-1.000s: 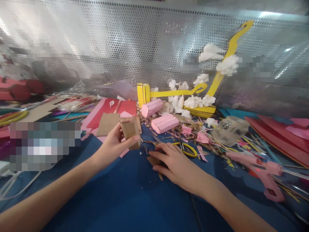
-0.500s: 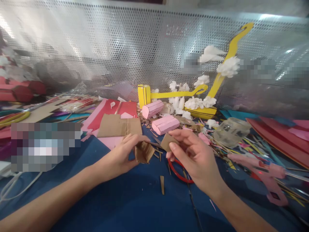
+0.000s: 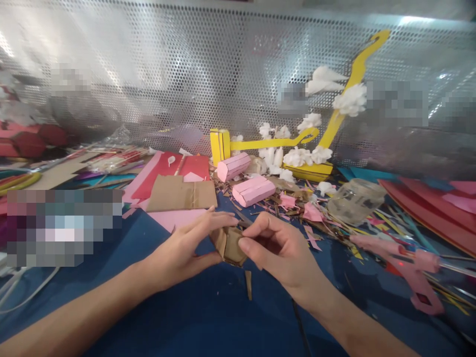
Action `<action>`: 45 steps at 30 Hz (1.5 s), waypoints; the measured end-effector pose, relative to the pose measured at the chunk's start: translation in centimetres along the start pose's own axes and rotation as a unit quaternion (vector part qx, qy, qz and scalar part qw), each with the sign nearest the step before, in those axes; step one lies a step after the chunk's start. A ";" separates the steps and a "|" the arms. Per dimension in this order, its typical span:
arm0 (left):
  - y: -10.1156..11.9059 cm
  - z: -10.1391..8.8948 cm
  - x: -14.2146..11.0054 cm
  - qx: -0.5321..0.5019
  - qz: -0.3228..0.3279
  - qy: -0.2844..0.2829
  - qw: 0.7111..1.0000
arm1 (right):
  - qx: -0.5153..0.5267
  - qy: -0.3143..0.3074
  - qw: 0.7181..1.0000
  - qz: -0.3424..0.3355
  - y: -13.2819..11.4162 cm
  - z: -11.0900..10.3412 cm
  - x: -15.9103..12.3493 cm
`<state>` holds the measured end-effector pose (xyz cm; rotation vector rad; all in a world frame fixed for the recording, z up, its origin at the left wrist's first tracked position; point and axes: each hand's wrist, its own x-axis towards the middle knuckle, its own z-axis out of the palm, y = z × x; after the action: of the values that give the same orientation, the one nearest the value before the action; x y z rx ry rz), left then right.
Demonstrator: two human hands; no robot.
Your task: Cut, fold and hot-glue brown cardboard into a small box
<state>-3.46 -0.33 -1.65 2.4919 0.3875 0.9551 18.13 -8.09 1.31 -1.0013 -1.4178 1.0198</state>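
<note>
Head view: the left hand wraps a small cardboard tube at its three o'clock. A cardboard piece sits at the tube's near end, at nine o'clock from the right hand, whose thumb and forefinger pinch its edge. A pink glue gun lies well apart, at that hand's three o'clock.
</note>
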 end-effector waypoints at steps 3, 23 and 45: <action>-0.3 -0.1 0.0 -0.023 0.023 -0.020 0.999 | 0.036 -0.012 0.999 0.014 -0.2 -0.1 0.1; 0.0 0.5 -0.2 -0.014 -0.026 0.021 0.999 | 0.062 -0.011 0.998 0.023 0.5 0.1 -0.1; 0.2 0.5 0.0 -0.022 0.007 0.065 0.998 | -0.019 -0.003 1.000 0.007 -0.2 0.4 -0.5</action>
<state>-3.14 -0.65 -1.91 2.4039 0.3862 1.1245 17.80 -8.60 1.35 -1.0391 -1.4413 1.0104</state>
